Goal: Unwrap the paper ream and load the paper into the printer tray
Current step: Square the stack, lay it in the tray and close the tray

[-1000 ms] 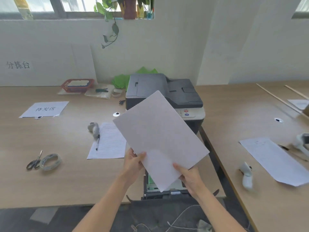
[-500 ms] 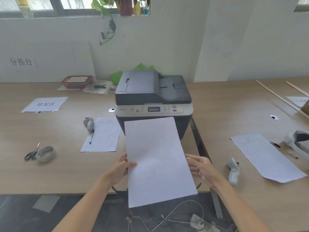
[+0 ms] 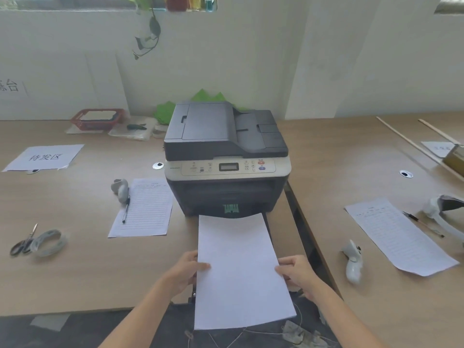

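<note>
Holding a stack of plain white paper sheets (image 3: 241,267) by its long edges, the left hand (image 3: 184,271) pinches one side with the thumb on top, and the right hand (image 3: 297,273) clamps the other; each grip is closed on the stack. Beyond the grip, the far edge of the sheets meets the low front opening of the dark grey and cream desktop printer (image 3: 226,156), just under a green marking. The near end hangs past the light wood bench (image 3: 75,272) edge. Left of the grip and further away lies a white sheet printed "待发区" (image 3: 45,156); the lined form (image 3: 143,209) nearer by carries writing too small to read.
</note>
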A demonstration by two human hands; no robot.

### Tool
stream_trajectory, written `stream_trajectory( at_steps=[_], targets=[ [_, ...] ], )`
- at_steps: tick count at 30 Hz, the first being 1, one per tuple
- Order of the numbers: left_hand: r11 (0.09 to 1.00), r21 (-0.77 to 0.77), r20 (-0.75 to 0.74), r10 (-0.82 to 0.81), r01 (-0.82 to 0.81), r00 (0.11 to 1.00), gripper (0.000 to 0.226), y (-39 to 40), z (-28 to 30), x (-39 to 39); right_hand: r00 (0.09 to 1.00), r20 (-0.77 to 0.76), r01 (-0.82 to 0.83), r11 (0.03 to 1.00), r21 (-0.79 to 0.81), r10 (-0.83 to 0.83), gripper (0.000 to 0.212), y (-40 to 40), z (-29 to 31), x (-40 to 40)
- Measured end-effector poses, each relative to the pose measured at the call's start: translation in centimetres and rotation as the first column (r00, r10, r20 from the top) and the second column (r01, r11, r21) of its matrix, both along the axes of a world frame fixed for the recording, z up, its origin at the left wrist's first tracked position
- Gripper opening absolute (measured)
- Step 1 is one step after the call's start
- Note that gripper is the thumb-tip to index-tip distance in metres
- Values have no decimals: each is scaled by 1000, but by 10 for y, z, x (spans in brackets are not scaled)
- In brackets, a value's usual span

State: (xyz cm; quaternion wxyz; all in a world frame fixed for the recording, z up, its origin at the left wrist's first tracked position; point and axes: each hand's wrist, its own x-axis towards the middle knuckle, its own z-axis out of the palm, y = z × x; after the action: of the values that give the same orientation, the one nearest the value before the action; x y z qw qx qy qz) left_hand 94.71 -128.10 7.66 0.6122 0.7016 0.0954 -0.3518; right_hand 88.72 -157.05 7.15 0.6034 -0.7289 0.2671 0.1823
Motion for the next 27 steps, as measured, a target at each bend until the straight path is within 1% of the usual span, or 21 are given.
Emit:
stream_trajectory(
  at_steps=[3, 5, 9, 12, 16, 22, 27],
  targets=[
    [999, 47, 19, 12, -13, 1000, 18, -3, -5, 9, 1000, -9, 15, 1000, -4, -15, 16, 3, -5, 12],
    [996, 65, 26, 53, -54, 998, 17, -6, -8, 14, 999, -13, 39, 999, -14, -39, 21, 4, -10, 19],
    [984, 92, 51, 146, -150, 988, 23, -15, -14, 24, 998, -24, 61, 998, -32, -61, 16, 3, -18, 31],
    [973, 98, 56, 202, -207, 978, 23, -20, -20, 33, 997, -34, 60, 997, -57, -62, 23, 3, -23, 40],
    [964, 81, 38, 251, -253, 967, 29, -28, -27, 45, 998, -43, 47, 995, -84, -50, 14, -2, -31, 54],
    [951, 117, 0, 288, -286, 958, 28, -32, -38, 61, 995, -96, 23, 994, -111, -34, 32, -1, -45, 67],
    [940, 112, -33, 329, -323, 944, 33, -33, -45, 64, 993, -102, 48, 994, -99, -58, 30, -2, -54, 74]
  ],
)
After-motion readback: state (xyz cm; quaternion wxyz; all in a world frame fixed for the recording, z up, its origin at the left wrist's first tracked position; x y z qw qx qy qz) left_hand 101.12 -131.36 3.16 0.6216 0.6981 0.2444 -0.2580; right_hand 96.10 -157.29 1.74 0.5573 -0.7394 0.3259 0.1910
